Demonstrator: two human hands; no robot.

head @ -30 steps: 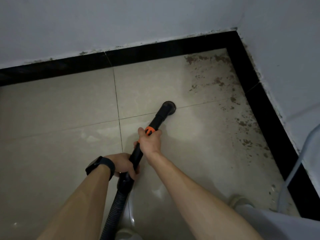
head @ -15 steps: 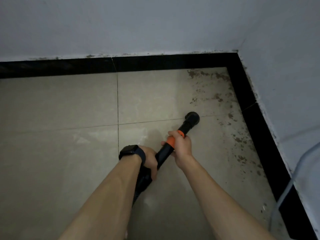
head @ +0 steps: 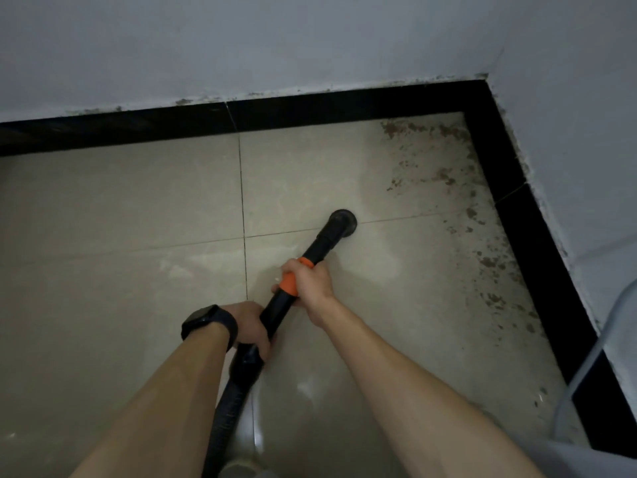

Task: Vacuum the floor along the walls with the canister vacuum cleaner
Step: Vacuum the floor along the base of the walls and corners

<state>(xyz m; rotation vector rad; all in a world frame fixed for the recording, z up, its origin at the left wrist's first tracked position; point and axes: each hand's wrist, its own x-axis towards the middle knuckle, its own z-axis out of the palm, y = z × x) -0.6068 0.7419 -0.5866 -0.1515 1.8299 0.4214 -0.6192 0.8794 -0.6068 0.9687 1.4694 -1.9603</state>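
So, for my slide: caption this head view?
Left hand and right hand hold the vacuum wand, nozzle on tiles near corner dirt.

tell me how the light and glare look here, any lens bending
Head view: dim, bluish light; a glare streak on the floor beside the hose; the black skirting bows slightly from the wide-angle lens; the nozzle looks fairly sharp.

Dim, flat light; whole pic is looking murky w/ a grey-blue cast on the walls (head: 310, 46). Small glare patches are shining on the floor tiles (head: 103, 219) nr the bottom edge. Black skirting (head: 344, 108) is losing all detail, and the vacuum wand (head: 320, 246) is showing as a flat black shape. Wide lens is bowing the edges; pale tube (head: 570, 388) at rt is blurring.
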